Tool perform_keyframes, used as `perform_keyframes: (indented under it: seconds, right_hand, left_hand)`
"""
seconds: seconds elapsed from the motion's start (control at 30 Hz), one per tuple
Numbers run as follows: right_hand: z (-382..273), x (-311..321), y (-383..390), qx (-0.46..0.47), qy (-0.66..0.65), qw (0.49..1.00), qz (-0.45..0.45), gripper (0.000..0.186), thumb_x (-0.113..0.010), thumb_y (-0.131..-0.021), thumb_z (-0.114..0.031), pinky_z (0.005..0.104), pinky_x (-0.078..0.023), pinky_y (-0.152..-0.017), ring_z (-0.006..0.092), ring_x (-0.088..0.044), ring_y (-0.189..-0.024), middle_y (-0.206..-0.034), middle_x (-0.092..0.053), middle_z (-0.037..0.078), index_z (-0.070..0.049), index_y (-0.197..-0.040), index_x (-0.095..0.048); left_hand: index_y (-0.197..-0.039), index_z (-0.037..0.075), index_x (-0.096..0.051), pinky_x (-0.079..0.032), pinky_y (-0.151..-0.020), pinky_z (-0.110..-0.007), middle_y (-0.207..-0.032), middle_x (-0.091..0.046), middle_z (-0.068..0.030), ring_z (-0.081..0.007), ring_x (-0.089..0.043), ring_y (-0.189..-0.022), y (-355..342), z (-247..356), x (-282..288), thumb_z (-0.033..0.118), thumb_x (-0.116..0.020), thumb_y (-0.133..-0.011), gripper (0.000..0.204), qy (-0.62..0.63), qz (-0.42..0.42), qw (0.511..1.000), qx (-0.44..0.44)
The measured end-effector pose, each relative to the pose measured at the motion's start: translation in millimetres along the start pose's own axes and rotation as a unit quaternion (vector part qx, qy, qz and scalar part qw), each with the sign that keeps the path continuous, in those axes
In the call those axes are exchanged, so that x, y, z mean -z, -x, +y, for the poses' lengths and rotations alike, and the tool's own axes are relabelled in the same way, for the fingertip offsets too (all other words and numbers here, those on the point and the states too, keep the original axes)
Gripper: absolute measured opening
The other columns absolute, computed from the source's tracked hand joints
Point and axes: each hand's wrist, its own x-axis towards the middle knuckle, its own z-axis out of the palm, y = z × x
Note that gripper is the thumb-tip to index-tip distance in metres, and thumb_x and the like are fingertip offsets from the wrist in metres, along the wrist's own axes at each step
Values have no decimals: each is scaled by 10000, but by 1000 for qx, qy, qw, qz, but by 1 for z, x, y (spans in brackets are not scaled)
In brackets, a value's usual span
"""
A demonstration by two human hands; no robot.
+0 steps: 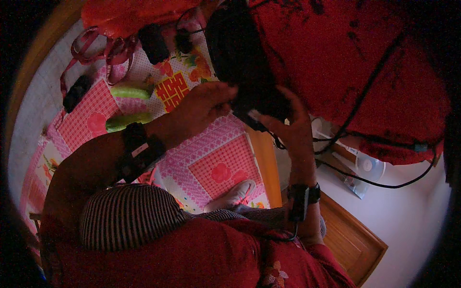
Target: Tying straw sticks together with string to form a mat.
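Note:
A black, box-like object (261,98) sits between my two hands; it is too dark to make out its kind. My right hand (295,120) is closed around its right side, fingers at the far edge and thumb on the near side. My left hand (216,101) meets its left edge with curled fingers. Just beyond lies a larger dark, soft-looking thing (235,43), its details lost in shadow. Black cables (374,182) run from near my right hand toward the right. Both my wrists carry strapped-on black devices (300,204).
A pink patterned tablecloth (223,144) bears two long green vegetables (129,91), red straps (105,55) and small black devices (153,44). A red fabric mass (345,62) fills the right side. Below it are a shiny disc (370,165) and a wooden panel (355,235).

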Motion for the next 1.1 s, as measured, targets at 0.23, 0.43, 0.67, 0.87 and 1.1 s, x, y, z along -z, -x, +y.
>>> perform_keyframes:
  seconds: [0.23,0.43,0.67,0.87,1.1]
  right_hand:
    - [2,2,11,50,121,991,-1,739,-793,-639,-404,403,-428,-920,331,-534,-1087,-1150,-563,194,-48,-1208,-484]
    - [-1,4,15,45,137,989,8,740,-785,-640,-421,410,-453,-878,343,-563,-1029,-1117,-577,191,-50,-1204,-481]
    - [-2,5,17,61,137,988,34,738,-789,-631,-426,402,-459,-872,334,-574,-1020,-1108,-584,197,-23,-1179,-502]
    - [0,5,17,68,151,984,62,698,-805,-617,-339,358,-475,-841,267,-593,-974,-1063,-603,167,-40,-1178,-516]
    - [1,13,16,82,117,987,72,667,-792,-622,-196,312,-482,-837,208,-602,-961,-1057,-610,145,-52,-1205,-504]
  left_hand:
    - [-901,69,-585,-438,-660,-183,-810,-569,16,-58,-519,-727,3,-5,0,204,-577,-892,135,-84,-22,996,6]
    - [-885,74,-592,-422,-652,-179,-798,-573,17,-57,-517,-725,-3,-14,3,214,-574,-896,142,-241,-58,962,-116]
    - [-875,83,-613,-411,-614,-190,-787,-596,19,-60,-518,-692,-13,-17,-4,208,-586,-888,128,-194,-42,975,-98]
    - [-859,81,-622,-409,-597,-197,-769,-591,14,-71,-520,-671,-9,-14,-10,221,-594,-881,144,-289,-29,935,-205]
    - [-874,47,-601,-459,-682,-231,-829,-588,-40,-126,-566,-723,-16,26,-2,193,-601,-857,148,-414,-110,897,-111]
